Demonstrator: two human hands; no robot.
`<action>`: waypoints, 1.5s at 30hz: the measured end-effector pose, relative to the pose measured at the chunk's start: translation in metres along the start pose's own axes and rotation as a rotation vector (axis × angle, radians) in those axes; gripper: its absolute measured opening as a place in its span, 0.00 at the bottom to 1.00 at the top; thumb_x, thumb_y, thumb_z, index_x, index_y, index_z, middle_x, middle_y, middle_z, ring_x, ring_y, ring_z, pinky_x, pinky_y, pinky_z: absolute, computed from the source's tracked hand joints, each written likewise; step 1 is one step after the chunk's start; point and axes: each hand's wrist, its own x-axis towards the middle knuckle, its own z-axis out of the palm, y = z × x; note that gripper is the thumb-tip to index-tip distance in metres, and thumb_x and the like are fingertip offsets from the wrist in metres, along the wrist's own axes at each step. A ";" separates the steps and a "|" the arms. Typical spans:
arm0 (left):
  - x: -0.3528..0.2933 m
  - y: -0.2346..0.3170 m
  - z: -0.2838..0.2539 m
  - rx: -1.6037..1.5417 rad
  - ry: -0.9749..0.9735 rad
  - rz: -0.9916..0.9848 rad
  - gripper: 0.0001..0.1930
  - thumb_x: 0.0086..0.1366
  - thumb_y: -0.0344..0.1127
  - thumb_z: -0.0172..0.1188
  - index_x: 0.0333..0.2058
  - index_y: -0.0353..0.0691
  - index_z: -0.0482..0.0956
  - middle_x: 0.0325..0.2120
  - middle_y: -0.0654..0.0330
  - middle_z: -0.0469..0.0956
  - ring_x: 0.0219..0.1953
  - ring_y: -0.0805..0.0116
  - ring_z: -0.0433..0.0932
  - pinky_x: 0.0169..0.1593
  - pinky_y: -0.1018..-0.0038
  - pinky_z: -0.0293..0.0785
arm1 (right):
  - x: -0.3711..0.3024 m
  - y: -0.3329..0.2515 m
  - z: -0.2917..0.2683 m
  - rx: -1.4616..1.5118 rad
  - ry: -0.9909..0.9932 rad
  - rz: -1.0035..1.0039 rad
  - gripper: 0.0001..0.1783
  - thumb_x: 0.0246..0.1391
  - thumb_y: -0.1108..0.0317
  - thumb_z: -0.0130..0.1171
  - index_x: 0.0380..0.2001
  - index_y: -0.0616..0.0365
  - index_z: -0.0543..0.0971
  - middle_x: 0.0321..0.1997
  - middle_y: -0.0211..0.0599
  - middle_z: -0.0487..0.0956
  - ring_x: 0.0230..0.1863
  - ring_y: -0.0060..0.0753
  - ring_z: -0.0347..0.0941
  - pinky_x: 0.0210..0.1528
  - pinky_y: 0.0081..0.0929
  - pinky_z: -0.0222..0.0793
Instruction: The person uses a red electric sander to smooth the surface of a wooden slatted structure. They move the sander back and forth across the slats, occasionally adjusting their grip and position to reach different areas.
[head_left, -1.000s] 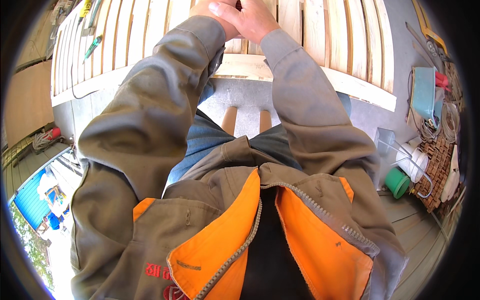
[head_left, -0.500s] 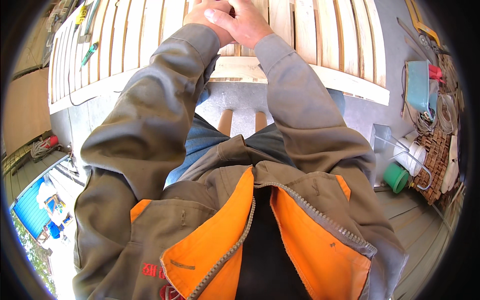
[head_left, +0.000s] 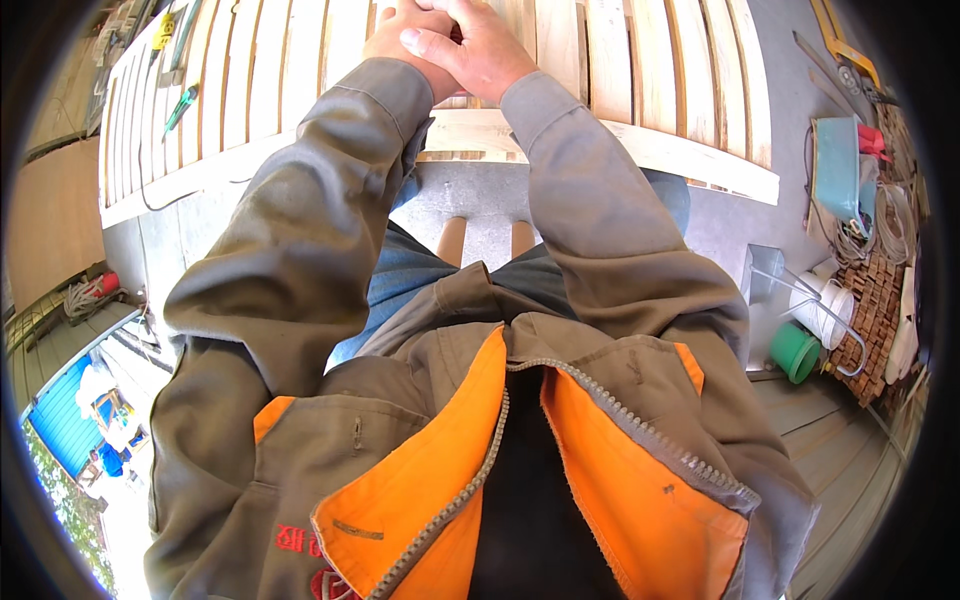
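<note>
At the top edge, my left hand (head_left: 408, 45) and my right hand (head_left: 492, 52) are clasped together above a slatted wooden tabletop (head_left: 612, 70). The right thumb lies across the left hand. Both hands look closed, though the upper edge cuts off part of the fingers. I can make out no tool in them; a small dark gap shows between the palms. Grey-brown sleeves cover both forearms. Pale slats run away from me, with narrow gaps between them, and a front rail (head_left: 470, 130) crosses their near ends.
A green-handled tool (head_left: 180, 110) and a yellow-and-black item (head_left: 163, 32) lie on the slats at left. Down the right side stand a light-blue bin (head_left: 836, 170), a white bucket (head_left: 826, 308), a green container (head_left: 795, 352) and stacked wood pieces (head_left: 868, 300). A thin cord hangs at the left.
The clasped hands have shifted slightly left and a little lower in the view. They stay joined; the table and surrounding things look the same.
</note>
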 end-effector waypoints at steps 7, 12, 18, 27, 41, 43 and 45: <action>-0.003 -0.001 0.004 0.066 -0.033 0.025 0.20 0.60 0.46 0.74 0.51 0.53 0.88 0.53 0.60 0.85 0.61 0.46 0.73 0.68 0.52 0.73 | -0.006 -0.002 -0.001 -0.007 -0.019 -0.009 0.40 0.61 0.36 0.69 0.66 0.53 0.79 0.57 0.56 0.82 0.57 0.52 0.81 0.60 0.42 0.78; -0.009 0.003 0.001 0.026 -0.001 0.030 0.19 0.60 0.46 0.74 0.50 0.51 0.88 0.52 0.59 0.86 0.61 0.46 0.73 0.68 0.52 0.73 | -0.010 0.000 0.000 0.011 -0.024 -0.009 0.40 0.61 0.37 0.69 0.66 0.54 0.79 0.59 0.56 0.82 0.59 0.53 0.80 0.62 0.43 0.77; -0.012 0.004 0.001 0.026 -0.023 0.022 0.20 0.59 0.47 0.75 0.51 0.53 0.88 0.52 0.60 0.86 0.61 0.46 0.73 0.68 0.52 0.73 | -0.013 0.002 0.003 0.006 -0.021 -0.007 0.40 0.61 0.37 0.69 0.66 0.54 0.78 0.59 0.56 0.81 0.62 0.53 0.77 0.65 0.43 0.75; -0.013 0.006 0.003 -0.059 -0.004 -0.008 0.21 0.58 0.47 0.76 0.50 0.55 0.88 0.52 0.60 0.86 0.62 0.45 0.72 0.66 0.52 0.75 | -0.013 0.001 0.000 0.041 -0.028 0.014 0.40 0.61 0.37 0.70 0.67 0.52 0.78 0.60 0.56 0.79 0.61 0.52 0.77 0.64 0.41 0.76; 0.002 0.006 0.003 -0.042 -0.035 -0.035 0.20 0.57 0.45 0.75 0.47 0.49 0.88 0.52 0.56 0.85 0.61 0.44 0.74 0.62 0.52 0.79 | -0.010 0.010 -0.001 0.058 0.021 0.020 0.43 0.58 0.35 0.72 0.67 0.49 0.79 0.58 0.57 0.75 0.56 0.52 0.79 0.61 0.41 0.78; 0.005 0.005 0.001 -0.028 -0.035 -0.065 0.20 0.56 0.45 0.75 0.47 0.48 0.88 0.52 0.56 0.85 0.61 0.44 0.75 0.61 0.53 0.80 | -0.007 0.007 -0.001 0.045 0.030 0.020 0.42 0.58 0.35 0.72 0.67 0.49 0.79 0.58 0.57 0.75 0.56 0.52 0.79 0.61 0.41 0.78; 0.008 0.003 -0.001 -0.023 -0.029 -0.047 0.21 0.56 0.45 0.76 0.47 0.48 0.88 0.52 0.55 0.85 0.60 0.44 0.75 0.61 0.53 0.80 | -0.004 0.004 -0.002 0.048 0.029 0.037 0.42 0.57 0.35 0.73 0.67 0.49 0.79 0.57 0.56 0.76 0.56 0.52 0.79 0.61 0.41 0.78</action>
